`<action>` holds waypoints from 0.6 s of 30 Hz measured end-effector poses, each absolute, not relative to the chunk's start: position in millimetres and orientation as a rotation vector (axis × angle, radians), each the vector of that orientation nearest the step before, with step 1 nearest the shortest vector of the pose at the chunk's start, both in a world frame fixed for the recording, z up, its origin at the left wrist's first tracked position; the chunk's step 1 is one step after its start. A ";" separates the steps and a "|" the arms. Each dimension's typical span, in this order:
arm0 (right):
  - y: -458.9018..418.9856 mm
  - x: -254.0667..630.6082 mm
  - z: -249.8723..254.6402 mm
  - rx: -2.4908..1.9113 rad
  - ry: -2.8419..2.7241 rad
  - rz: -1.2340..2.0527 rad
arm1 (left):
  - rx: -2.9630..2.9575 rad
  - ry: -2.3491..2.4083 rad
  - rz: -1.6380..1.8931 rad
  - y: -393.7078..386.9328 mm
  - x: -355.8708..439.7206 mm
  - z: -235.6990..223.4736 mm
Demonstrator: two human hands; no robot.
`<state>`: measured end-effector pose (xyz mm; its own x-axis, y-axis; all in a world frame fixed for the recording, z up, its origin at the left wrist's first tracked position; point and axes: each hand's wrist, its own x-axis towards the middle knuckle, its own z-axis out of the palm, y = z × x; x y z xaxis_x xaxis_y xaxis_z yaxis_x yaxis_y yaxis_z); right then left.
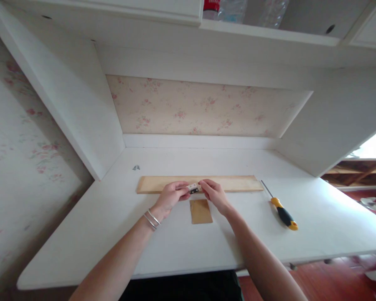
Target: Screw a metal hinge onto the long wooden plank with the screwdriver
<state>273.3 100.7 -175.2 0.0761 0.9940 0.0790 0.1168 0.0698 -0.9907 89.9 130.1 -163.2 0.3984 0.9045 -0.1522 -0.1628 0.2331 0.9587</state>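
Note:
My left hand (173, 195) is closed, its thumb and fingers pinching a small pale-and-black fitting with holes (193, 188). The fitting's exact kind is too small to make out. At its other end is my right hand (215, 194), fingertips pinched together on the fitting's right end. Both hands are over the front edge of a long, light wooden board (238, 183) that lies crosswise on the white desk (163, 255). Just below the hands lies a small square brown piece, like thin board (201, 211).
To the right, a screwdriver with a yellow and black handle (284, 213) lies with its tip near the board's end. Several small screws (136, 167) rest behind the board's left end. White side panels and an overhead shelf (269, 35) with plastic bottles (232, 10) enclose the desk.

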 end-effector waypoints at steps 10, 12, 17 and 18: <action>94.5 281.0 -184.9 -1.297 -1.492 0.961 | 1.197 0.945 1.002 128.6 98.2 -181.5; 95.6 280.8 -185.7 -1.295 -1.513 0.928 | 1.183 0.930 1.003 129.3 99.0 -184.1; 95.0 278.6 -185.9 -1.288 -1.472 0.891 | 1.141 0.900 1.007 133.1 99.9 -189.6; 94.9 278.4 -185.9 -1.292 -1.451 0.885 | 1.134 0.893 1.006 133.7 99.8 -190.4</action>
<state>278.4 94.9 -185.9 0.0273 0.9815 0.1894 0.2813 0.1743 -0.9437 99.8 133.7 -190.4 0.3056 0.9502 -0.0606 -0.1735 0.1182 0.9777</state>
